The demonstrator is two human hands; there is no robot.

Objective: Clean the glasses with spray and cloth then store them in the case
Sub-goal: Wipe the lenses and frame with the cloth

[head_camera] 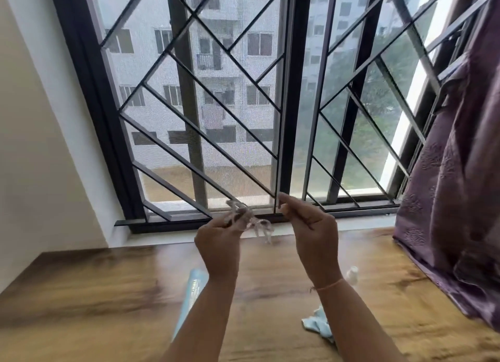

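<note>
Dangling glasses (pixel 259 224) between left hand (pixel 217 242), right hand (pixel 311 233)

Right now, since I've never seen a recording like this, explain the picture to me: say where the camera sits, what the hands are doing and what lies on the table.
There is no machine: a person wears one wide-angle camera on the head, looking forward and down at their bare hands. The left hand holds clear-framed glasses up. The right hand is raised beside them, fingers curled; whether it pinches anything is too blurred to tell. On the wooden table lie a light blue case, a small white spray bottle and a blue cloth.
</note>
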